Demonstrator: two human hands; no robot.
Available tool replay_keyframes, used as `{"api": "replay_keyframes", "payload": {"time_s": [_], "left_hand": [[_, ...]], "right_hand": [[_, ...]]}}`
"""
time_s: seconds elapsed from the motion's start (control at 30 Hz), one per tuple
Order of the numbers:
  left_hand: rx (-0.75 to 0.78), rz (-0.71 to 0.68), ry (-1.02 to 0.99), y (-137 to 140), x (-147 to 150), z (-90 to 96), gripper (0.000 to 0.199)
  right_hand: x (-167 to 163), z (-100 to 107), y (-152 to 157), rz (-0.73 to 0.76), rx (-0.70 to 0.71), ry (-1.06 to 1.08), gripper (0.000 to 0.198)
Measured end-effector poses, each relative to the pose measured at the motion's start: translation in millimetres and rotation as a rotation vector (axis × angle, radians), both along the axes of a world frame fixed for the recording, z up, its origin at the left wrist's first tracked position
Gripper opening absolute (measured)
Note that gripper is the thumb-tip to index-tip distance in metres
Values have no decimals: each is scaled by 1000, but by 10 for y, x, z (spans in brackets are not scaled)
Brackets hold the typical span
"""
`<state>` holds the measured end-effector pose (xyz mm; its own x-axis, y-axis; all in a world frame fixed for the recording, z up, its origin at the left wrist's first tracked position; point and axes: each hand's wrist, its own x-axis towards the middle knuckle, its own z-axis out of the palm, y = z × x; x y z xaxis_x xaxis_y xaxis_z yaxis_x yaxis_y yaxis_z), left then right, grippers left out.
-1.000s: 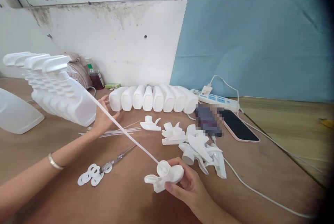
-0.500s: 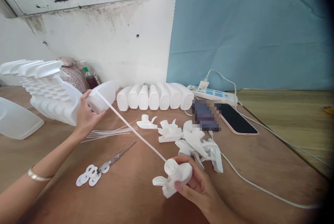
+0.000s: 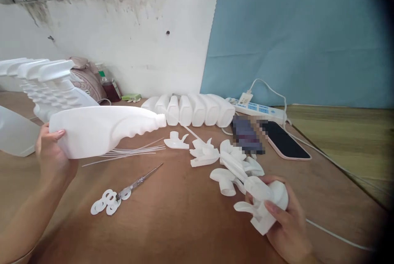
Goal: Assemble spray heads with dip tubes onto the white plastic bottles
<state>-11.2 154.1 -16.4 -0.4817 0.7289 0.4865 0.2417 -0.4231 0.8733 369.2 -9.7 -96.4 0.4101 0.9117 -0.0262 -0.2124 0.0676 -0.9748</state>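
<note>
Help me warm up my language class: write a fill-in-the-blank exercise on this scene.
1. The left hand holds a white plastic bottle whose narrow neck points toward the picture's ____ edge.
2. The right hand holds a white plastic spray head whose curved trigger points toward the picture's ____ edge.
3. Flat white rings lie at the ____ end of the slender screwdriver of metal and clear plastic.

Missing words: right; left; handle.

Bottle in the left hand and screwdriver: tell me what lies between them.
Thin white tubes lie on the table between the bottle and the screwdriver, as seen in the head view.
</note>
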Motion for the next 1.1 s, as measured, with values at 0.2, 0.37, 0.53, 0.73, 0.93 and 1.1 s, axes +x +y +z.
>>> {"api": "replay_keyframes", "payload": {"time_s": [0.2, 0.37, 0.53, 0.73, 0.93, 1.1], "left_hand": [[-49, -7, -239, 29, 12, -34, 25], [-79, 34, -221, 39, 6, -61, 24], [-73, 24, -245, 53, -9, -62, 22], [-33, 29, -282, 68, -21, -59, 24], [-44, -76, -246, 6, 32, -59, 24], [-69, -111, -209, -77, 141, -80, 32]], "right_hand": [[19, 48, 15, 10, -25, 28, 35], [43, 26, 12, 22, -62, 47, 35], [45, 30, 7, 40, -90, 67, 35], [45, 28, 17, 69, -73, 51, 33], [42, -4, 20, 100, 7, -31, 27], [1, -87, 4, -59, 147, -365, 29]]}}
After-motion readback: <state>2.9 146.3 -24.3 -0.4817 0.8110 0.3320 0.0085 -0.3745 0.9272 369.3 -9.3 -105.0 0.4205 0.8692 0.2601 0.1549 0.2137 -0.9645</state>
